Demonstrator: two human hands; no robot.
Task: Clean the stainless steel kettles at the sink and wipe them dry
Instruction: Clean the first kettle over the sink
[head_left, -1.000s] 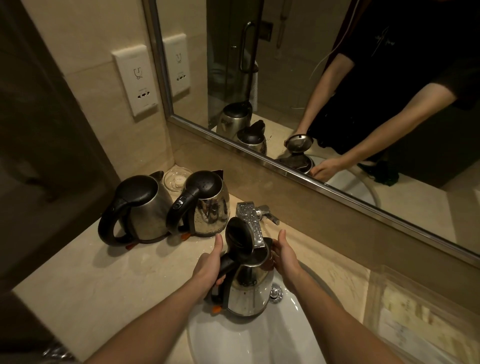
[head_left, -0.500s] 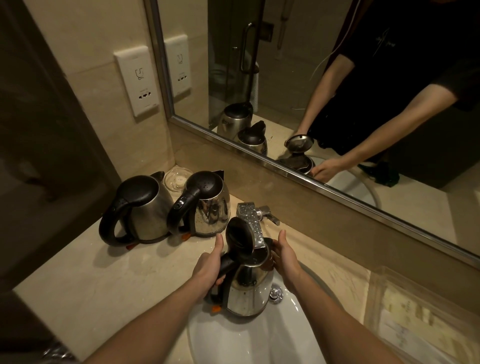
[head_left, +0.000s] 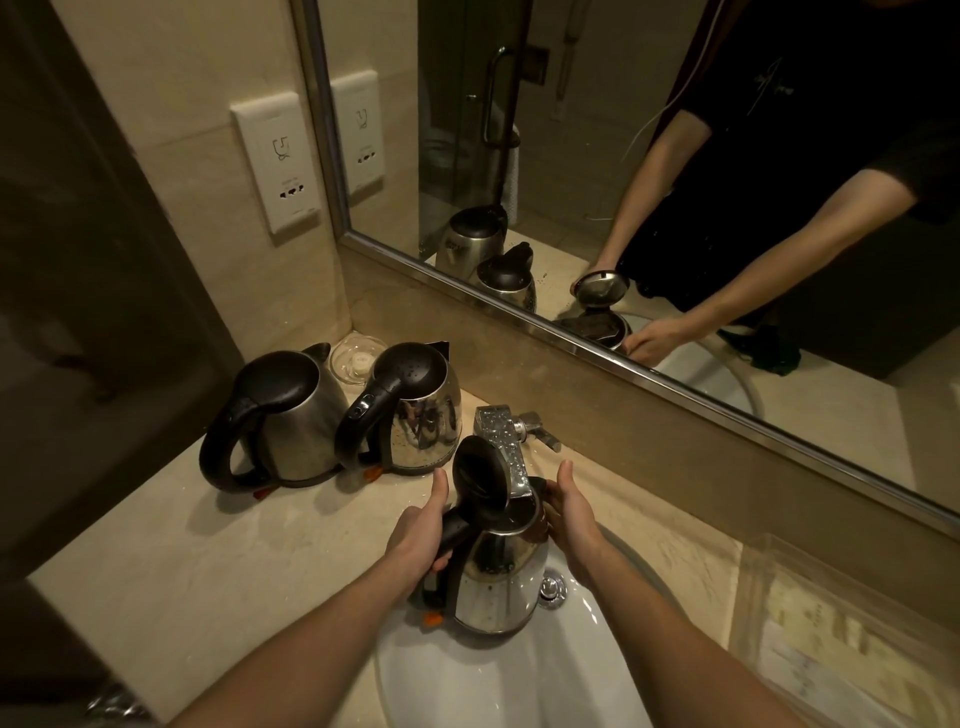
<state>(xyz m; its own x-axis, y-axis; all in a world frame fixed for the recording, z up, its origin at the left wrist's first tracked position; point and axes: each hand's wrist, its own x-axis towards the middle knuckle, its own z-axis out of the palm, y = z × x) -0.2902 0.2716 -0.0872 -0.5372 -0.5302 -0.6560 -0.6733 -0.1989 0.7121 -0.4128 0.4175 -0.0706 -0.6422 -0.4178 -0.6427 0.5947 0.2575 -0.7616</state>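
Left grip (head_left: 421, 535) wraps the kettle (head_left: 498, 587) handle, right grip (head_left: 569, 512) clasps its body (lid up); hold it level under the faucet (head_left: 506, 452).

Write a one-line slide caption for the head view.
Left hand and right hand hold the open kettle under the faucet; matte kettle and shiny kettle stand on the counter.

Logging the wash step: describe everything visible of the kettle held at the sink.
The held kettle has a shiny stainless steel body speckled with droplets, a black handle and an orange tab low by the handle. Its black lid stands hinged open. It is roughly upright over the white sink basin, its mouth right under the faucet spout. The left hand grips the handle; the right hand cups the opposite side near the rim.
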